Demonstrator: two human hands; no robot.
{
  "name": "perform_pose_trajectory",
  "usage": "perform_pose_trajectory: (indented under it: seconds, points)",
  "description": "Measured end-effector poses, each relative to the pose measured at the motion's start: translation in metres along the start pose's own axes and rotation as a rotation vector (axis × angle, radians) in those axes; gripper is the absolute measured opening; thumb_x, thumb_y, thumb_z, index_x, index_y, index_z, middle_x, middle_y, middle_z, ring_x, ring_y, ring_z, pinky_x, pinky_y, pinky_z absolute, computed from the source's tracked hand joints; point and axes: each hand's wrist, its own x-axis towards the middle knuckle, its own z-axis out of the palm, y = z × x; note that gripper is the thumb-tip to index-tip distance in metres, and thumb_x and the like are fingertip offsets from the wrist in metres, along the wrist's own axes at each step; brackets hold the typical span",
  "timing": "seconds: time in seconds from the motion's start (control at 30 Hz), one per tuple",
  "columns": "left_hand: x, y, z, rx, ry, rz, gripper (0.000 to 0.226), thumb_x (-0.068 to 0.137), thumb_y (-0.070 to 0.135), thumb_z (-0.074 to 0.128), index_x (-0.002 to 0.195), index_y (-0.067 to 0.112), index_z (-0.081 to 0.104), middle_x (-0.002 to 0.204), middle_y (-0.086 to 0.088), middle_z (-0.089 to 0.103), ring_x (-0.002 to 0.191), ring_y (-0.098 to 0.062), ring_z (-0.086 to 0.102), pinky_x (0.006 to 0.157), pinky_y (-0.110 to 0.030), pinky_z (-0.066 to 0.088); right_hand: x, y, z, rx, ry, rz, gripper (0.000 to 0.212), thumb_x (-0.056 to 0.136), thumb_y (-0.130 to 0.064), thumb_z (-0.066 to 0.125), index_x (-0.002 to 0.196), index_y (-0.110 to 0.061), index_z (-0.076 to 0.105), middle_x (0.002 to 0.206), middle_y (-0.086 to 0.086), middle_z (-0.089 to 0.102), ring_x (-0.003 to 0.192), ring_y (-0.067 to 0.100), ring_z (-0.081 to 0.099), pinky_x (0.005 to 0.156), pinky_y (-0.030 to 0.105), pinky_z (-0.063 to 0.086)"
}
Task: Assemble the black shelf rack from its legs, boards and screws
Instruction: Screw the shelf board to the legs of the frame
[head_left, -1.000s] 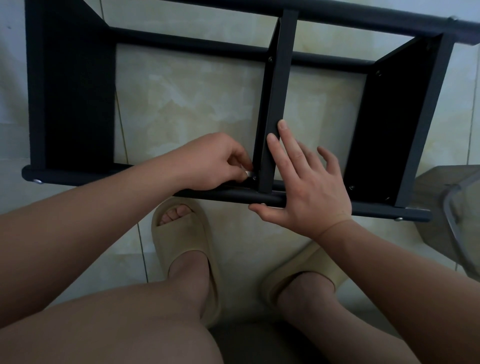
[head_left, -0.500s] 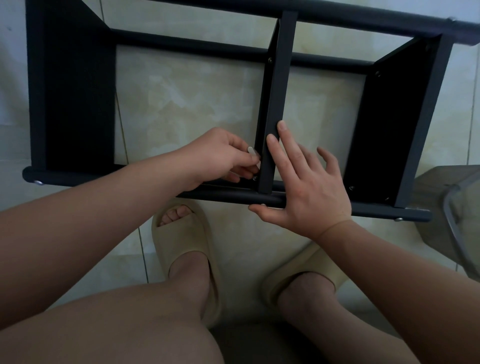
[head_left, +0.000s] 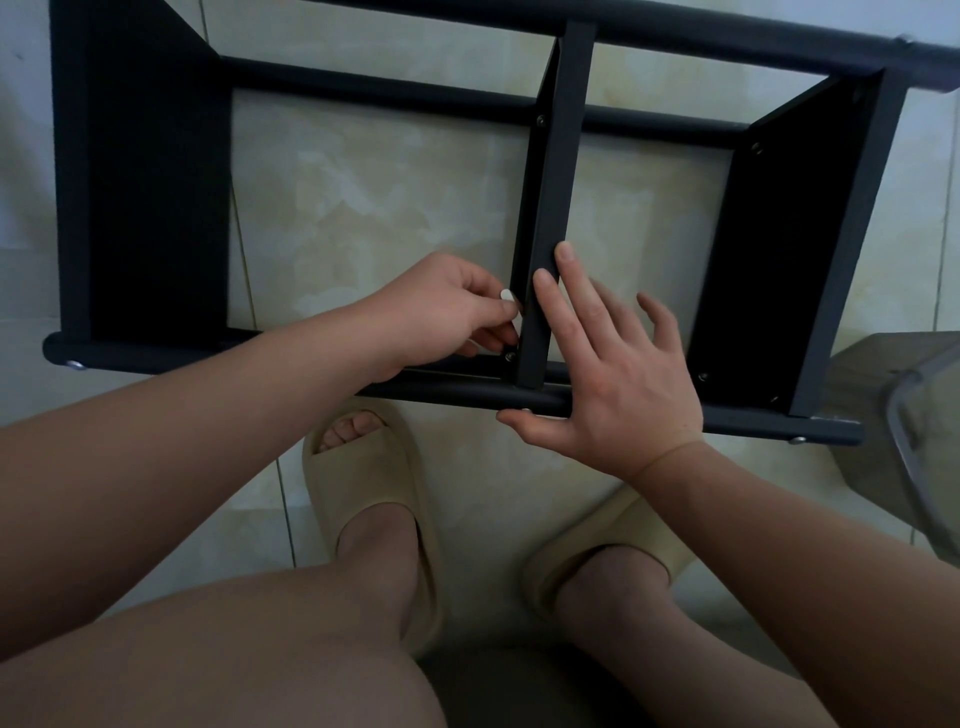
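While the rack (head_left: 140, 208) lies on its side on the floor (head_left: 363, 208), the right hand (head_left: 618, 379) lies flat, fingers straight, along the middle board (head_left: 558, 197), thumb under the near leg (head_left: 457, 396). Left hand (head_left: 441, 312) sits curled beside the middle board, just above the screw (head_left: 510, 356) at the joint with the leg; whether it pinches a tool cannot be told. Step judged: fastening that screw. Recommendation: press the middle board square against the leg, seat the driver straight in the head, turn in short strokes, and stop at snug to spare the thread.
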Motion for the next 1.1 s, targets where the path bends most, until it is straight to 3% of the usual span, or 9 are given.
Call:
perform_pose_trajectory:
  seconds: [0.2,0.63,0.87,1.1]
  points:
    - [0.000,0.001,0.002,0.003,-0.001,0.006,0.015,0.099,0.019,0.059,0.093,0.010,0.070,0.072,0.007,0.073,0.075,-0.007,0.070,0.077,-0.027,0.054,0.001,0.000,0.000,-0.053,0.005,0.001,0.106,0.082,-0.085,0.043,0.162,-0.019,0.018,0.170,0.004,0.011,0.150,0.035,0.030,0.113,0.069,0.024]
    - [0.002,0.007,-0.001,-0.013,0.012,0.011,0.015,0.100,0.019,0.059,0.095,0.009,0.069,0.071,0.007,0.072,0.072,-0.004,0.069,0.077,-0.026,0.054,0.000,-0.001,-0.002,-0.033,-0.006,0.006,0.105,0.083,-0.085,0.041,0.162,-0.020,0.017,0.170,0.003,0.011,0.148,0.034,0.035,0.113,0.067,0.025]
    - [-0.002,-0.003,0.003,-0.093,-0.027,-0.059,0.015,0.099,0.015,0.059,0.096,0.003,0.069,0.077,-0.003,0.073,0.077,-0.014,0.070,0.080,-0.030,0.056,0.001,-0.001,-0.002,-0.048,0.003,0.006,0.105,0.083,-0.084,0.044,0.161,-0.018,0.020,0.170,0.004,0.013,0.149,0.035,0.033,0.111,0.069,0.027]
    - [0.000,-0.006,0.000,-0.045,-0.082,-0.063,0.020,0.101,0.009,0.052,0.087,0.011,0.067,0.079,-0.004,0.075,0.084,-0.019,0.072,0.084,-0.034,0.055,0.001,-0.001,-0.002,-0.076,-0.001,0.008,0.106,0.082,-0.085,0.043,0.162,-0.019,0.020,0.170,0.004,0.013,0.151,0.036,0.028,0.110,0.071,0.026]
